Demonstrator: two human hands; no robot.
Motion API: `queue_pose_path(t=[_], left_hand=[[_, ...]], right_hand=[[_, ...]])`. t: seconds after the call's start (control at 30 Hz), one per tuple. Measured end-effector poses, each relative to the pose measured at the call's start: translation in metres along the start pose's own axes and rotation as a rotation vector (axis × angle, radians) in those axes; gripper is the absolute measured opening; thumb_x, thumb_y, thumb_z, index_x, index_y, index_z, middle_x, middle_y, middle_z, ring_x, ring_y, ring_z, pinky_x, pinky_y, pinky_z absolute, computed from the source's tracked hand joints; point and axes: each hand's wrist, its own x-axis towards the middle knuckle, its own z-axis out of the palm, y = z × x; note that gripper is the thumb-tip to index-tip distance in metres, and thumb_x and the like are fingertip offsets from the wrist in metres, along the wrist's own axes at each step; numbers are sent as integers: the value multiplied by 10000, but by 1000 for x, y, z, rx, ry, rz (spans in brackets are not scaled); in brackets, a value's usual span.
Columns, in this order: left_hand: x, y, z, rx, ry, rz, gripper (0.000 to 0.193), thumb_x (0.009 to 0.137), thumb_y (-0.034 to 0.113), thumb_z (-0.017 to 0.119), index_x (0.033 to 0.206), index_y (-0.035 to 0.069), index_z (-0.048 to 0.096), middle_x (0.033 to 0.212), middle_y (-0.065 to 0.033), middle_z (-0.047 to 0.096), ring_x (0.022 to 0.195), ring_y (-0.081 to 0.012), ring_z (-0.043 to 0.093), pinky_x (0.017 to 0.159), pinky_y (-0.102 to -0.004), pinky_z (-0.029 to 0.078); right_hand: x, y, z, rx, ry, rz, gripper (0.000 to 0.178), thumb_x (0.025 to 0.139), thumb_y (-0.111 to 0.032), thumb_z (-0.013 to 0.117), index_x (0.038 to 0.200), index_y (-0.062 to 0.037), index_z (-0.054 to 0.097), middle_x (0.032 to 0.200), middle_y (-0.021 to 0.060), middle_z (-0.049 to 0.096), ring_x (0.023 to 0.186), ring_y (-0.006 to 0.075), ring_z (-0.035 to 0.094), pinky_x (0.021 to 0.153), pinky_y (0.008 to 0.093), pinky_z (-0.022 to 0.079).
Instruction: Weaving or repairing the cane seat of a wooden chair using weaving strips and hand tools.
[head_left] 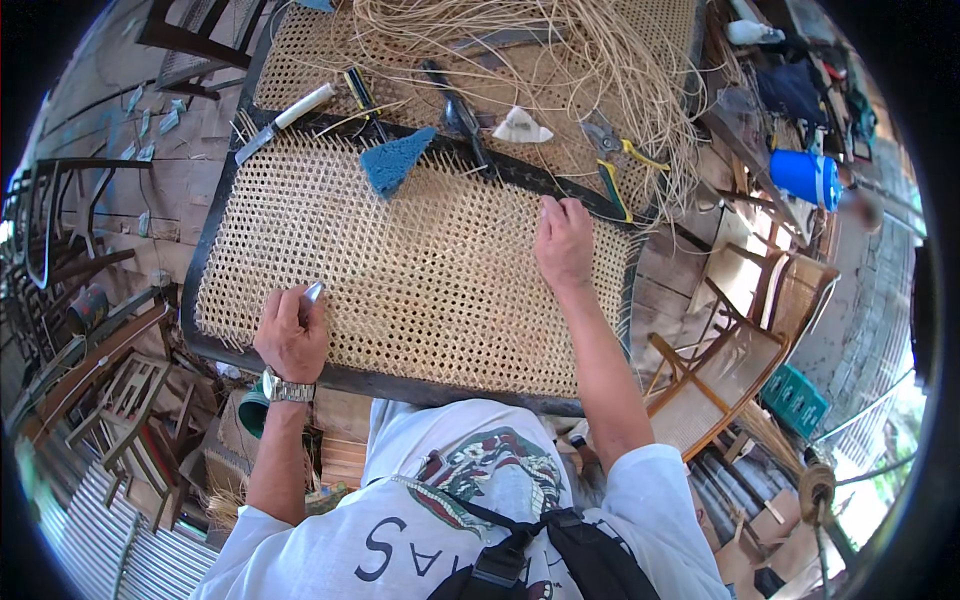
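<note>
1. From my end I've got a loose white T-shirt [330, 540] with short, roomy sleeves [650, 490].
2. Big dark green and maroon print [490, 475] across it, plus chunky dark lettering [380, 548] on the near side.
3. Black webbing straps [600, 550] nearest, with a black buckle [503, 560].
4. Silver-coloured metal-link watch [288, 388] just behind the left hand [292, 335].
</note>
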Motion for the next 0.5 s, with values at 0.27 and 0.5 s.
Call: queue_pose_path(t=[0.27, 0.5], left_hand=[[-6, 1, 8, 63, 61, 13, 133, 846, 156, 752, 888, 92, 643, 720, -41, 575, 597, -230, 596, 525, -363, 456], [-4, 4, 14, 118, 133, -1, 168, 859, 211, 746, 819, 87, 640, 696, -49, 573, 583, -245, 589, 535, -383, 456]], right_hand=[[-9, 7, -6, 316, -18, 190, 232, 904, -114, 627, 1129, -57, 643, 998, 124, 588, 875, 298, 614, 783, 415, 511], [-9, 18, -4, 441, 39, 192, 197, 915, -116, 636, 1101, -51, 653, 957, 119, 602, 810, 278, 627, 733, 386, 524]])
